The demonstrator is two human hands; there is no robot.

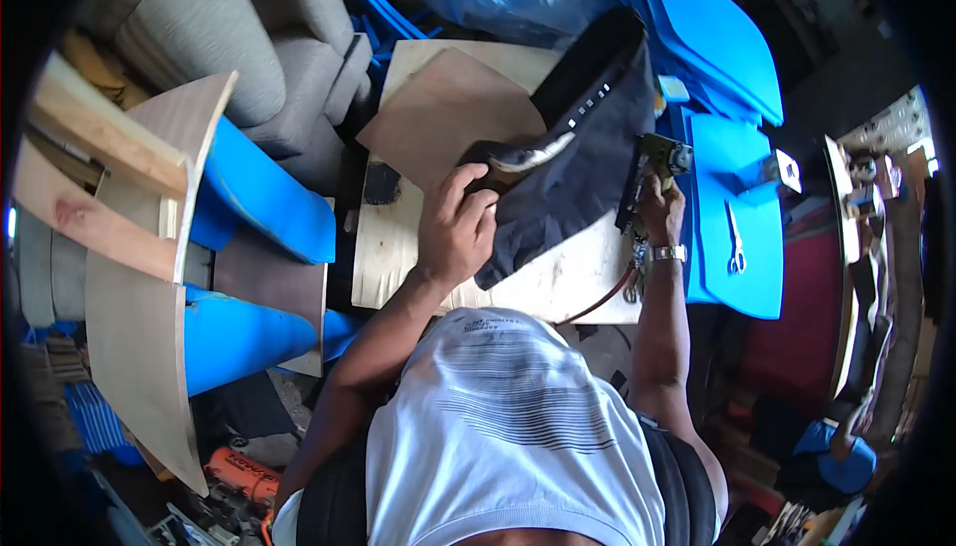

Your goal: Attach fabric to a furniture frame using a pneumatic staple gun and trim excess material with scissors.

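My left hand (pixel 460 225) grips the near-left edge of a curved panel partly covered in black fabric (pixel 583 193), its fingers bent over the rim. The fabric hangs loose toward me, and a pale strip shows along the panel's edge. My right hand (pixel 661 210), with a watch on the wrist, is wrapped around an air staple gun (pixel 677 156). The gun is held upright just right of the fabric; a reddish hose (pixel 605 294) runs from its lower end. Whether its nose touches the fabric cannot be made out.
The panel rests over a pale wooden worktable (pixel 383 267) with a brown thin board (pixel 453 103) on it. Blue foam sheets (pixel 712 277) at the right carry scissors (pixel 737 247). A wooden frame with blue foam (pixel 254 347) stands left; a grey sofa (pixel 209 38) is behind it.
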